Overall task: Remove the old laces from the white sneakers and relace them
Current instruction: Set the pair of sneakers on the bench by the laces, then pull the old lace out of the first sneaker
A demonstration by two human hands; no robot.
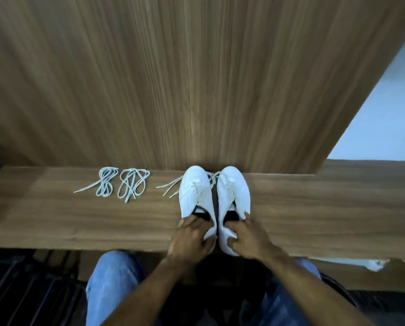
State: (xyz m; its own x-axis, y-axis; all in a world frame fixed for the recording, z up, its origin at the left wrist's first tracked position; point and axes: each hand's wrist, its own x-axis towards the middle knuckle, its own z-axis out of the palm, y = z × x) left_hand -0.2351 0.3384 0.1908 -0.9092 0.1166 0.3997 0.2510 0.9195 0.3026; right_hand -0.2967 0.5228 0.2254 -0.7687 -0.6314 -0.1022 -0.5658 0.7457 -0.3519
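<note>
Two white low-top sneakers stand side by side just right of the frame's centre, toes pointing up the frame. The left white sneaker (195, 198) and the right white sneaker (234, 198) almost touch; both show dark insides and loose pale old laces (170, 185) trailing leftward from their eyelets. Left of centre lie two coiled bundles of pale spare laces (106, 184) (133, 185), close together.

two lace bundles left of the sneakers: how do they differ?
The left lace bundle is gathered narrow, while the right lace bundle spreads wider in open loops. The left bundle trails one long end out to the left; the right bundle's ends stay close under it. The right bundle lies nearer the sneakers. Both are pale, loosely coiled and untouched on the wooden ledge.
</note>
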